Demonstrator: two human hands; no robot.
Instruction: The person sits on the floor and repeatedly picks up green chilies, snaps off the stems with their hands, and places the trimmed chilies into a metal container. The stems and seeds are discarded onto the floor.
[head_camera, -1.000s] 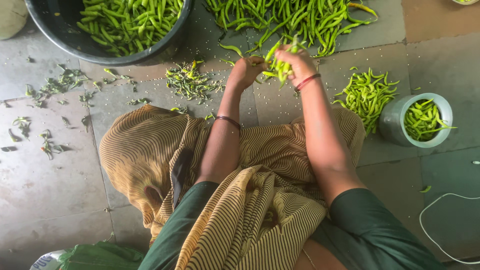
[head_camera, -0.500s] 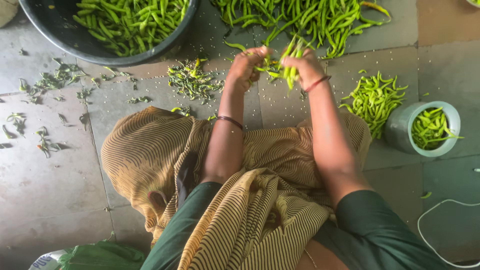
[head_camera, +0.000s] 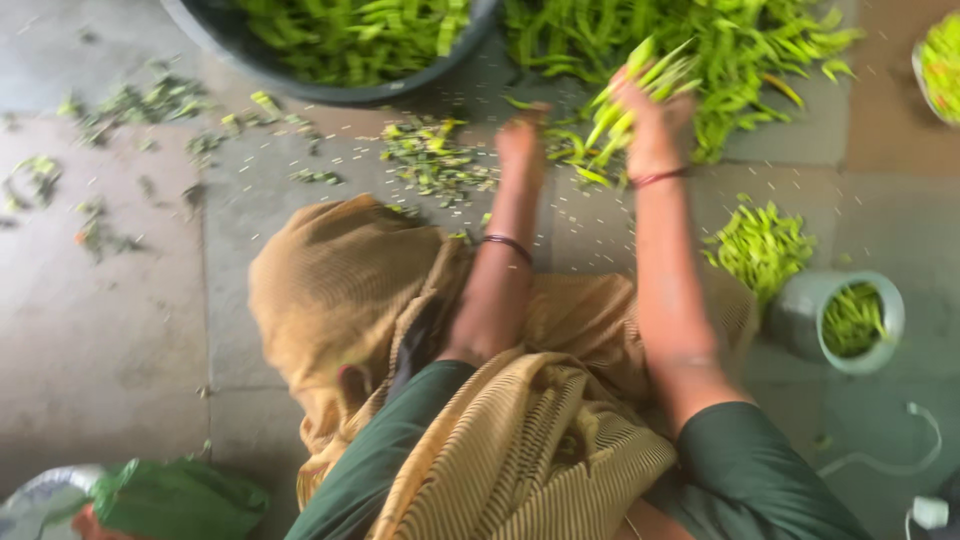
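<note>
Right hand (head_camera: 650, 105) raised over the floor (head_camera: 110, 330), fingers closed round a bunch of chillies (head_camera: 640, 75), tips fanning up and left. Frame blurred; how many in the bunch cannot be told

Left hand (head_camera: 522, 145) low, just left of the bunch, beside a few loose chillies (head_camera: 580, 155) on the floor. Whether its fingers are open or closed: cannot tell, too smeared

Big pile (head_camera: 700, 40) along the top edge of the floor, behind the hands: large, looks like stock not yet handled

Dark tub (head_camera: 330, 90) at top left, well filled with chillies. Small grey pot (head_camera: 850, 320) at right, near the right elbow, roughly full. Small heap (head_camera: 765, 245) lies just above the pot

Stem scraps (head_camera: 430, 160) scattered on the floor between tub and left hand; thinner scatter (head_camera: 120, 110) out toward the left edge

Judgement: a good share done, going by the filled tub, pot and scraps; the big pile says much is left. Roughly mid-way, perhaps less

Green bag (head_camera: 170, 495) at bottom left corner; white cord (head_camera: 900, 450) at bottom right
</note>
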